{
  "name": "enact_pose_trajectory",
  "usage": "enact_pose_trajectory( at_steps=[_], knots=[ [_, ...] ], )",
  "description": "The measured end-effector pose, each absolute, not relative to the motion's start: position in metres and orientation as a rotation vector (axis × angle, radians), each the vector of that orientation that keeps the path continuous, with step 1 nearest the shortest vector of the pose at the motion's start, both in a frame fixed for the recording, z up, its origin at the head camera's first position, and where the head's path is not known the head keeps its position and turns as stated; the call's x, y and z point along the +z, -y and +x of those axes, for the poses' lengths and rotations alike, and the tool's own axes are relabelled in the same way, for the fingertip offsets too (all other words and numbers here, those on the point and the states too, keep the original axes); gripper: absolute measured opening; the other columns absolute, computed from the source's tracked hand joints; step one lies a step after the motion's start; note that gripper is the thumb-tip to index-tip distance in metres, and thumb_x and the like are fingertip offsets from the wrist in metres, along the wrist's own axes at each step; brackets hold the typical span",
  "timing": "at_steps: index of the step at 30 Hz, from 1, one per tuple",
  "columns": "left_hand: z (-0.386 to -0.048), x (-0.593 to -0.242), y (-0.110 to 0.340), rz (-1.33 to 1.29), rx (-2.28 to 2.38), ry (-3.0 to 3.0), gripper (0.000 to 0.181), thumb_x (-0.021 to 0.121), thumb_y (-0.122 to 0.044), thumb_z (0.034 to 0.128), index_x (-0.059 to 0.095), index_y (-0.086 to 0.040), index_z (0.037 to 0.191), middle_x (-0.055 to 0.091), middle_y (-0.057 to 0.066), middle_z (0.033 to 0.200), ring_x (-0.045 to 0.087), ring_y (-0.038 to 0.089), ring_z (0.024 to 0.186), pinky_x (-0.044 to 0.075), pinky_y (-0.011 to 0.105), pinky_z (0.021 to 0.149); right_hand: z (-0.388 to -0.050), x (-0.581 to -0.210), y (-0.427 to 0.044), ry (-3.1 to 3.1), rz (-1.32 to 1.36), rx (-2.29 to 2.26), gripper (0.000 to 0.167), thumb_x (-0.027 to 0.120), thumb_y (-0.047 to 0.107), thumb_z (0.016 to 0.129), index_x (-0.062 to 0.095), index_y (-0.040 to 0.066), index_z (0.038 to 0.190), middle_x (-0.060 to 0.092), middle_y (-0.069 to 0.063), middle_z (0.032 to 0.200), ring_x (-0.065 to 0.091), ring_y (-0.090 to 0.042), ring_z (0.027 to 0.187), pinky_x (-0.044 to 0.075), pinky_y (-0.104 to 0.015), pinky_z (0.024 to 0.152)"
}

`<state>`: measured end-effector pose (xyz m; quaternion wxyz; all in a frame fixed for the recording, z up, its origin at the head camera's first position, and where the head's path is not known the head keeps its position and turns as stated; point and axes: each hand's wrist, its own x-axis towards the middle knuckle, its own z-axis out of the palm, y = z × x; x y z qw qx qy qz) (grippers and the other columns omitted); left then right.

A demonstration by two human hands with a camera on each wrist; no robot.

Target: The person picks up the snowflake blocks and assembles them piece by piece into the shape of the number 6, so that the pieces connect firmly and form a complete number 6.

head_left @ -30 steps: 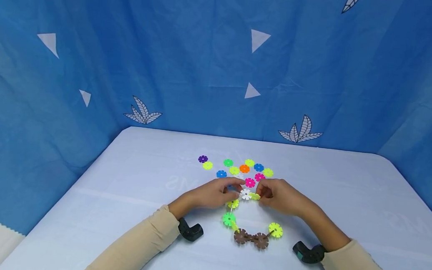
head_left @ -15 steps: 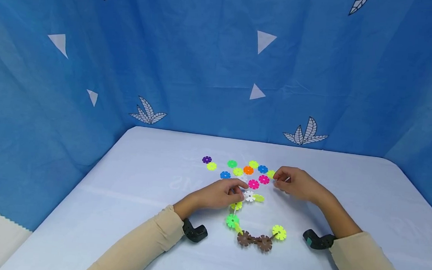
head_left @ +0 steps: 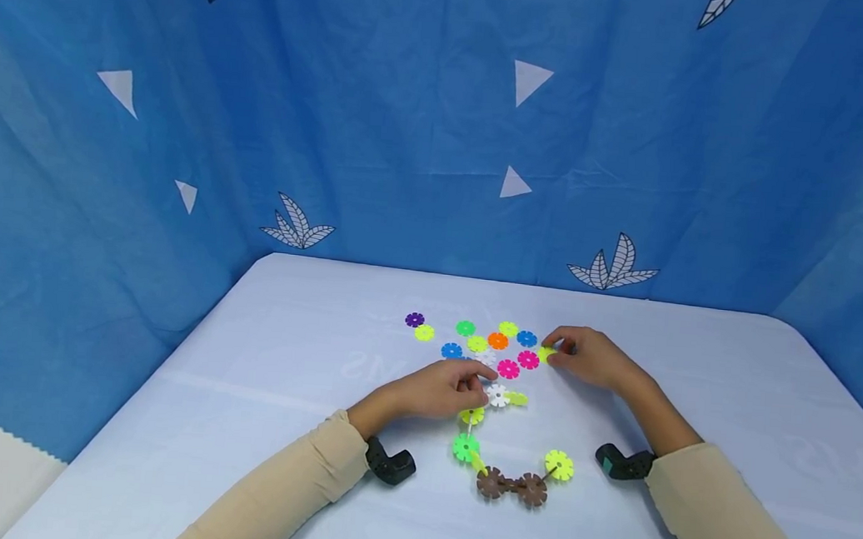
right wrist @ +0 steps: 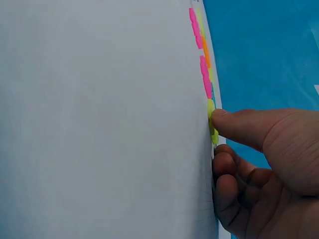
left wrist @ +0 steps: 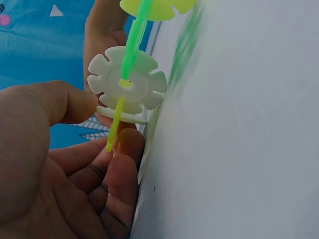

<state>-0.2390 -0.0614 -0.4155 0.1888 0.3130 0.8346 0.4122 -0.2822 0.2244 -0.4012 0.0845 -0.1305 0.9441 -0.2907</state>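
A chain of slotted interlocking discs curves over the white table, with white, yellow and green discs on its left side and two brown discs (head_left: 512, 485) at the near end. My left hand (head_left: 441, 389) holds the chain's far left part by a white disc, beside another white disc (left wrist: 127, 79) that faces the left wrist camera. Thumb and fingers lie on either side of it. Farther back on the right, my right hand (head_left: 589, 356) pinches the rim of a loose yellow disc (head_left: 546, 354) at table level. Its thumb (right wrist: 234, 124) presses the disc in the right wrist view.
Loose discs lie flat beyond the chain, among them pink (head_left: 508, 368), orange (head_left: 497, 341), blue (head_left: 527, 339) and purple (head_left: 414, 320) ones. A yellow disc (head_left: 559, 465) stands at the chain's near right end. Blue cloth (head_left: 411, 134) hangs behind the table.
My right hand has left the yellow disc at the chain's end and moved back and right to a loose yellow disc. The left hand has stayed at the chain.
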Motion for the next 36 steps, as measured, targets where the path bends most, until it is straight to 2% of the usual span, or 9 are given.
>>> enact_pose_trajectory(
  at_steps=[6,12,27,36],
  knots=[
    [-0.239,-0.415,0.061,0.883,1.17,-2.326,0.036,0.061,-0.018,0.1009,0.062,-0.008,0.135,0.06,-0.003,0.094,0.053,0.01,0.082,0.046,0.025,0.077,-0.275,-0.403,-0.226,-2.832,-0.376,-0.918,0.017,0.074,0.009,0.091,0.068,0.008,0.107,0.06,-0.005,0.091,0.053,-0.025,0.086,0.048,-0.037,0.076],
    [-0.238,-0.415,0.062,0.869,1.169,-2.336,0.035,0.062,-0.02,0.1012,0.063,-0.009,0.134,0.061,-0.004,0.095,0.053,0.011,0.084,0.046,0.025,0.078,-0.265,-0.399,-0.229,-2.8,-0.357,-0.973,0.01,0.072,0.006,0.092,0.064,0.008,0.098,0.061,-0.006,0.091,0.056,-0.024,0.084,0.053,-0.035,0.075],
    [-0.237,-0.411,0.061,0.863,1.155,-2.339,0.033,0.062,-0.019,0.1014,0.063,-0.011,0.134,0.062,-0.005,0.095,0.055,0.011,0.084,0.047,0.025,0.077,-0.219,-0.39,-0.216,-2.471,-0.397,-1.27,0.014,0.069,0.007,0.095,0.066,0.006,0.108,0.059,-0.01,0.091,0.063,-0.024,0.078,0.058,-0.034,0.072],
    [-0.236,-0.41,0.061,0.866,1.142,-2.352,0.033,0.061,-0.019,0.1014,0.064,-0.012,0.133,0.061,-0.005,0.095,0.054,0.011,0.084,0.048,0.026,0.078,-0.213,-0.394,-0.211,-2.431,-0.336,-1.34,0.013,0.067,0.004,0.096,0.064,0.003,0.109,0.059,-0.013,0.089,0.066,-0.025,0.076,0.059,-0.034,0.072]
  ],
)
